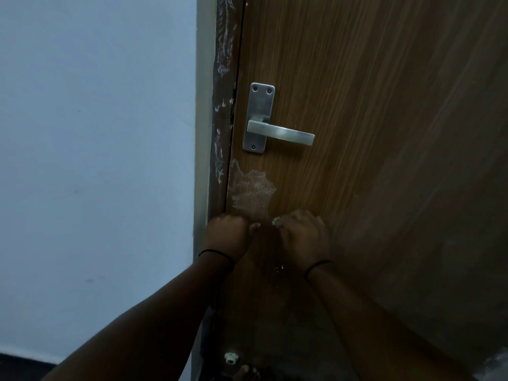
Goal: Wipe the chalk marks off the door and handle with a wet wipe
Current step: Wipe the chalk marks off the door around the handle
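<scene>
Two hands rest low on the door point(384, 133), below the handle point(280, 132), its lever horizontal. The chalk patch point(253, 191) lies just above both hands. The right hand point(305, 237), fingers closed on a small pale wipe point(275, 221), and the fisted left hand point(228, 235), contents unclear, sit about equally near.

Bare forearms, black wristbands point(217, 254) on both.

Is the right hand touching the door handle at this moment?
Apart. The head view shows the right hand low on the door, with bare wood and a chalk patch between it and the handle above.
</scene>
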Demonstrator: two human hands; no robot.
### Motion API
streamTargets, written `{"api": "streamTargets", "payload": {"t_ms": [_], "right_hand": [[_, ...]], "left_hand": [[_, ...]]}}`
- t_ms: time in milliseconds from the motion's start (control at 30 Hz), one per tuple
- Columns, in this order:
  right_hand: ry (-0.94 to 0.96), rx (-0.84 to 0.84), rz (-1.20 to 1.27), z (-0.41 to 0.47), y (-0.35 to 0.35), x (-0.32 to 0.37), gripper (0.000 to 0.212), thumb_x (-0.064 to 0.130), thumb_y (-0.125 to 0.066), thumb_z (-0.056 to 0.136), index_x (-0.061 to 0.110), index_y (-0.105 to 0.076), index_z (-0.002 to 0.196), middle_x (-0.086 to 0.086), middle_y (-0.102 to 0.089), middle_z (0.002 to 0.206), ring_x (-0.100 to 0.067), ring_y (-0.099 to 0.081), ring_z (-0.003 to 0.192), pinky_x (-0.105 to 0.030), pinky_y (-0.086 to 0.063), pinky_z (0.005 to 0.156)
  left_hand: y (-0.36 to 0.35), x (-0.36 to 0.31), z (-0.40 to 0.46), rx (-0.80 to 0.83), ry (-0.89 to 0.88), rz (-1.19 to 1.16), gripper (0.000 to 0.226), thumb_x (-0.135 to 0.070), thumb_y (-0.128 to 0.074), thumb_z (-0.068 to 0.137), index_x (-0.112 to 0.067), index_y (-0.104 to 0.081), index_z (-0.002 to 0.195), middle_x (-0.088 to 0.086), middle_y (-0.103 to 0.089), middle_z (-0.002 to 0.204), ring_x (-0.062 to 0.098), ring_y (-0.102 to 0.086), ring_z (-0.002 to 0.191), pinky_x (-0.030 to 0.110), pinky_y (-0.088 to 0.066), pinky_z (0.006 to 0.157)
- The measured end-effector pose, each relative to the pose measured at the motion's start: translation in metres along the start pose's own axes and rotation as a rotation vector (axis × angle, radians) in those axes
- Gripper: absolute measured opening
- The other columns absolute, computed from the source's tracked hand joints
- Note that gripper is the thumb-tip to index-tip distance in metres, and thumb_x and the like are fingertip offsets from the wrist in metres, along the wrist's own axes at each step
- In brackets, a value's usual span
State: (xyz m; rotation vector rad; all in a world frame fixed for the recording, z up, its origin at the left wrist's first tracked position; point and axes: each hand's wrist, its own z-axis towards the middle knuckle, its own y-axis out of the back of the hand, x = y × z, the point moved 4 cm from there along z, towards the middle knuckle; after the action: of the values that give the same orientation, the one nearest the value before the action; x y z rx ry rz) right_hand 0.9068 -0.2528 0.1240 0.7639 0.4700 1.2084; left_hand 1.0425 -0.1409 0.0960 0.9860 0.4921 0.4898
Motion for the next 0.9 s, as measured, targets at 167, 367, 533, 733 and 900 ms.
{"api": "streamTargets", "payload": {"t_ms": [167, 367, 533, 733, 900], "right_hand": [[-0.116, -0.23, 0.031, 0.018, 0.02, -0.018, 0.002, 0.024, -0.069, 0.086, 0.026, -0.069, 0.084, 0.004, -0.065, 0.087, -0.018, -0.06, 0.081, -0.034, -0.041, 0.07], [0.02, 0.018, 0.008, 0.017, -0.01, 0.021, 0.014, 0.026, -0.056, 0.092, 0.025, -0.07, 0.091, 0.002, -0.063, 0.092, -0.021, -0.058, 0.09, -0.036, -0.038, 0.076], [-0.106, -0.144, 0.045, 0.021, 0.013, 0.003, 0.005, 0.025, -0.065, 0.088, 0.026, -0.069, 0.086, 0.002, -0.065, 0.089, -0.02, -0.06, 0.085, -0.037, -0.043, 0.074], [-0.019, -0.105, 0.035, 0.045, 0.004, 0.041, 0.013, 0.024, -0.058, 0.092, 0.019, -0.07, 0.094, -0.002, -0.064, 0.093, -0.022, -0.059, 0.088, -0.038, -0.041, 0.078], [-0.069, -0.036, 0.071, 0.02, 0.004, 0.02, 0.012, 0.026, -0.059, 0.092, 0.024, -0.071, 0.093, 0.002, -0.066, 0.097, -0.019, -0.06, 0.092, -0.036, -0.043, 0.081]], "left_hand": [[-0.004, 0.006, 0.001, 0.041, 0.034, -0.032, 0.051, -0.059, -0.034, 0.096, -0.021, -0.065, 0.082, -0.001, -0.062, 0.074, 0.014, -0.06, 0.066, 0.033, -0.054, 0.066], [-0.008, 0.004, 0.006, 0.004, 0.04, -0.043, 0.049, -0.058, -0.037, 0.096, -0.021, -0.067, 0.085, -0.001, -0.065, 0.076, 0.016, -0.062, 0.067, 0.033, -0.054, 0.066], [-0.019, 0.017, 0.007, -0.032, 0.062, -0.112, 0.048, -0.061, -0.037, 0.093, -0.026, -0.059, 0.07, -0.012, -0.048, 0.059, 0.009, -0.053, 0.055, 0.027, -0.047, 0.056], [-0.033, 0.024, 0.001, -0.054, 0.084, -0.133, 0.051, -0.065, -0.037, 0.09, -0.026, -0.054, 0.062, -0.011, -0.046, 0.053, 0.01, -0.05, 0.048, 0.023, -0.04, 0.049], [-0.024, 0.023, 0.004, -0.069, 0.065, -0.117, 0.051, -0.065, -0.035, 0.091, -0.027, -0.051, 0.061, -0.01, -0.047, 0.055, 0.009, -0.048, 0.049, 0.025, -0.041, 0.05]]}}
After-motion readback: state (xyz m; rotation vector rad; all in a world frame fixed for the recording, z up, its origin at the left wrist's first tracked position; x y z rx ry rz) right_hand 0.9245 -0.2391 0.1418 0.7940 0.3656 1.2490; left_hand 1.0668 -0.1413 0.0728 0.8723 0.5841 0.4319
